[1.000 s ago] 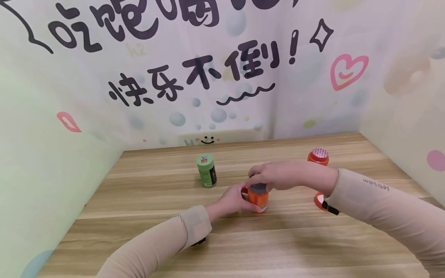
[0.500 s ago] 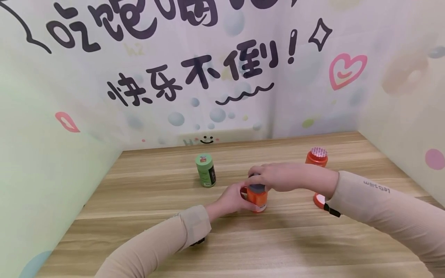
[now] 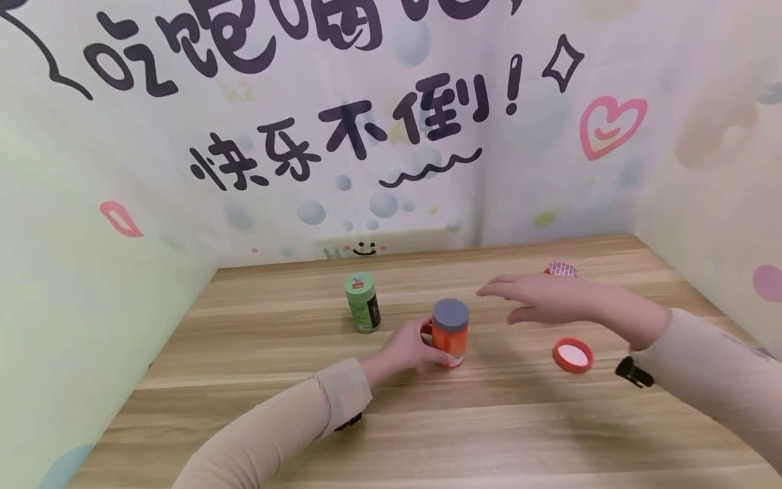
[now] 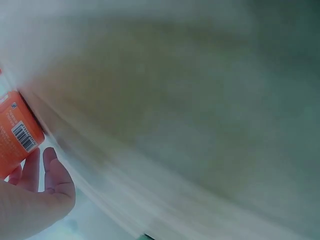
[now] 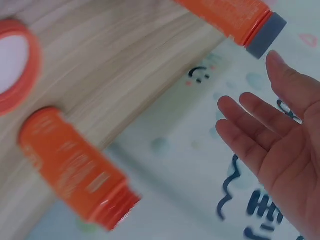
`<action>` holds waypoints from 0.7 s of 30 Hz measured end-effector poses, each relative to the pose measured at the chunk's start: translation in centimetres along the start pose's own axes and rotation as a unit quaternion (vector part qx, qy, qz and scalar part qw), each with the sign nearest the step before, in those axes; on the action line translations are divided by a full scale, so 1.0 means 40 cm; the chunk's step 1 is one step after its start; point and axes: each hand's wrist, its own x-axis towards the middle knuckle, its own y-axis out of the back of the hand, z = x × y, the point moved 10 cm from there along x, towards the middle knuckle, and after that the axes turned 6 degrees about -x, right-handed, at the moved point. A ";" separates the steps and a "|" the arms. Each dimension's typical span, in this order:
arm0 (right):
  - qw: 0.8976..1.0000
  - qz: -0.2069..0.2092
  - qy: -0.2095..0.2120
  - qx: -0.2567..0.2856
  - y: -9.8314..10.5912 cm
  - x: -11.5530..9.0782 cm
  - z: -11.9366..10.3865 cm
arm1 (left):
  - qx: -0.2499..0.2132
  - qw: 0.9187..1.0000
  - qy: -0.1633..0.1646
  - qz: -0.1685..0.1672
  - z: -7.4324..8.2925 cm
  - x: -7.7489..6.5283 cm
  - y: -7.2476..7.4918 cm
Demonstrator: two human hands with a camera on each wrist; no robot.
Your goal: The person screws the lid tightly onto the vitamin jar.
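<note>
An orange jar (image 3: pixel 449 343) with a grey lid (image 3: pixel 451 314) stands upright on the table. My left hand (image 3: pixel 403 350) holds its lower side, thumb across the front and fingers around the back. A barcode label on the orange jar (image 4: pixel 20 132) shows in the left wrist view. To the right of the grey lid, my right hand (image 3: pixel 546 299) hovers in the air with fingers extended, touching nothing. Partly hidden behind it is a second orange jar (image 5: pixel 75 167), lidless, its mouth covered by a patterned seal (image 3: pixel 561 269).
A green jar (image 3: pixel 363 305) with a green lid stands behind and left of my left hand. An orange-red lid (image 3: pixel 573 355) lies with its white inside facing up, right of the held jar. A printed cloth (image 3: pixel 342 204) rises at the wooden table's (image 3: pixel 489 435) back edge.
My right hand has let go of the grey lid and moved to the right, its fingers now extended. The lid stays on the jar, and my left hand keeps its hold.
</note>
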 end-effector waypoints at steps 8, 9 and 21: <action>0.999 0.018 -0.036 -0.002 -0.044 -0.129 0.120 | -0.022 0.999 0.012 0.037 -0.005 0.067 0.036; 0.999 0.022 -0.040 -0.004 -0.055 -0.142 0.132 | -0.021 0.999 0.014 0.042 -0.002 0.074 0.038; 0.996 0.021 -0.086 0.004 -0.155 -0.195 0.214 | -0.003 0.998 0.018 0.061 0.048 0.148 0.017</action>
